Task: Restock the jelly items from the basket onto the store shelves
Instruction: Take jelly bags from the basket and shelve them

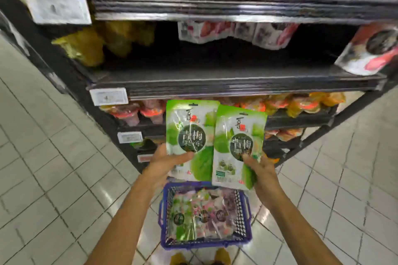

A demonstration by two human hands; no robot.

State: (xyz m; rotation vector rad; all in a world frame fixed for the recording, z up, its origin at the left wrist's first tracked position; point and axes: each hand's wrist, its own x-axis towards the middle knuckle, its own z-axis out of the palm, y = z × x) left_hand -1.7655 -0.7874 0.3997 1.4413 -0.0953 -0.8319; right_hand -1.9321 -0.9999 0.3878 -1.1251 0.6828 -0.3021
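Note:
My left hand (167, 162) holds a green and white jelly bag (189, 127) by its lower edge. My right hand (261, 170) holds a second, matching green jelly bag (238, 146), which overlaps the first on its right. Both bags are upright in front of the lower shelves (215, 87). Below my hands a blue plastic basket (163, 217) stands on the floor with several mixed jelly bags (200, 215) inside, green and pink and purple.
The dark shelving unit has yellow bags (90, 45) at the left of the middle shelf, red and white bags (234, 32) at the back and one (370, 49) at the right edge. Orange and red packets (301, 103) fill the shelf below. Grey floor tiles surround the basket.

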